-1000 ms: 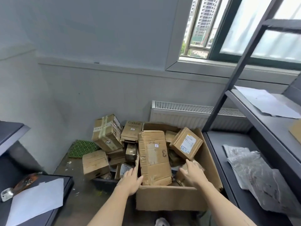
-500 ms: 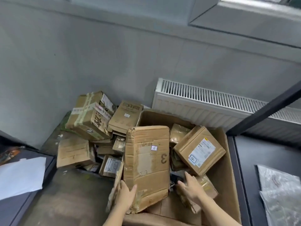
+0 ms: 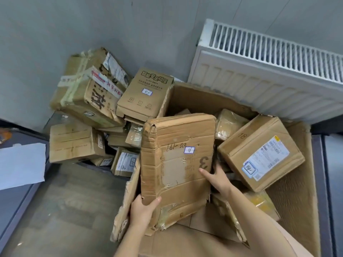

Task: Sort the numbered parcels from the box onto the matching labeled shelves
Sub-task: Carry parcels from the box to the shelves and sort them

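Note:
A flat, battered cardboard parcel (image 3: 176, 164) with a small white sticker and a large "3" stands tilted in the big open cardboard box (image 3: 295, 203). My left hand (image 3: 142, 208) grips its lower left corner, thumb on the front face. My right hand (image 3: 217, 179) holds its right edge, thumb across the front. Right of it in the box lies a cube parcel (image 3: 259, 151) with a shipping label and a sticker reading "14". More small parcels lie deeper in the box, partly hidden.
Left of the box, several parcels are piled on the floor: a taped one (image 3: 89, 86), one stickered "06" (image 3: 144, 93), a plain one (image 3: 74, 143). A white radiator (image 3: 269, 71) stands behind. A dark shelf (image 3: 16, 193) carrying white paper (image 3: 22, 164) is at the left, another shelf edge (image 3: 326, 182) at the right.
The view has tipped down and closer to the box. Both hands have closed on the flat "3" parcel; my right hand shifted from a small parcel to its right edge, and the parcel is raised.

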`<state>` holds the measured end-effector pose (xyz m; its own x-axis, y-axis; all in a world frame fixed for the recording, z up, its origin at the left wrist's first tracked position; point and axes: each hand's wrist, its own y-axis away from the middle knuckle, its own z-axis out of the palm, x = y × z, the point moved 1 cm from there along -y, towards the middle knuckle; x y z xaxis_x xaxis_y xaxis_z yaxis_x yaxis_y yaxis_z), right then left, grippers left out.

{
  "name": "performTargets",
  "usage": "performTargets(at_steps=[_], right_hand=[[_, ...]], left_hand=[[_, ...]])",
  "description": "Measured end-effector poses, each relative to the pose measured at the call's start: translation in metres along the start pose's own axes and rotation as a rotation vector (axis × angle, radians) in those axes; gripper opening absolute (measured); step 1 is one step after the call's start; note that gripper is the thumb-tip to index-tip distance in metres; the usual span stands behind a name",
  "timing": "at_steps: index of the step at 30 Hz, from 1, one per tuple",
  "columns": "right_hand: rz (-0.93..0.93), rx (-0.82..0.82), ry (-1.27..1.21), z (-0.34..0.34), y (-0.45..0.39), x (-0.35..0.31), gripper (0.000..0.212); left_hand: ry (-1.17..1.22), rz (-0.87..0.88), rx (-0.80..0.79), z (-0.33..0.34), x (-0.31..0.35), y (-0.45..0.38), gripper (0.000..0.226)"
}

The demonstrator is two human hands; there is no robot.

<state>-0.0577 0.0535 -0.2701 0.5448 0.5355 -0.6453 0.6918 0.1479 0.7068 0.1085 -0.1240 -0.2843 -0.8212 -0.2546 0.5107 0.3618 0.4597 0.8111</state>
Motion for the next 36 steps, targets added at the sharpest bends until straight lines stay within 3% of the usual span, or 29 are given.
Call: performTargets(at_steps=[5,10,12,16,18,22,25,27,29,31,33,35,36], right_hand=[[0.022,-0.024,0.015,-0.004,0.007,-0.014,0.063],[-0.006,-0.098,0.084,-0.016,0.034,-0.052,0.082],[-0.089,-0.135,0.133,-0.018,0.057,-0.076,0.075],[-0.201,-0.191,0.306,-0.020,0.110,-0.128,0.085],[-0.303,-0.056,0.379,-0.030,0.130,-0.159,0.089],[-0.615,0.375,0.287,-0.059,0.168,-0.230,0.097],[-0.813,0.348,0.802,-0.075,0.192,-0.262,0.111],[-0.744,0.208,1.153,-0.080,0.203,-0.267,0.109],[-0.655,0.119,1.176,-0.080,0.211,-0.268,0.091],[-0.670,0.147,1.062,-0.080,0.217,-0.267,0.056],[-0.686,0.214,0.937,-0.079,0.220,-0.263,0.035],[-0.662,0.293,0.785,-0.076,0.220,-0.260,0.031],[-0.658,0.333,0.701,-0.073,0.220,-0.258,0.030]], left_hand=[[0.026,0.091,-0.012,-0.009,0.018,0.015,0.022],[-0.023,0.156,-0.037,-0.023,0.057,0.047,0.026],[-0.098,0.170,-0.082,-0.034,0.081,0.064,0.024],[-0.339,0.276,-0.164,-0.076,0.152,0.101,0.024],[-0.512,0.375,-0.161,-0.102,0.194,0.120,0.027],[-0.963,0.571,-0.117,-0.144,0.279,0.161,0.045],[-1.322,0.690,-0.120,-0.152,0.328,0.194,0.055],[-1.481,0.785,-0.125,-0.150,0.348,0.213,0.048],[-1.540,0.864,-0.087,-0.150,0.362,0.225,0.041],[-1.544,0.965,0.014,-0.153,0.373,0.232,0.042],[-1.391,1.161,0.155,-0.159,0.375,0.234,0.058],[-0.940,1.336,0.312,-0.165,0.361,0.235,0.073],[-0.656,1.342,0.405,-0.167,0.349,0.232,0.074]])
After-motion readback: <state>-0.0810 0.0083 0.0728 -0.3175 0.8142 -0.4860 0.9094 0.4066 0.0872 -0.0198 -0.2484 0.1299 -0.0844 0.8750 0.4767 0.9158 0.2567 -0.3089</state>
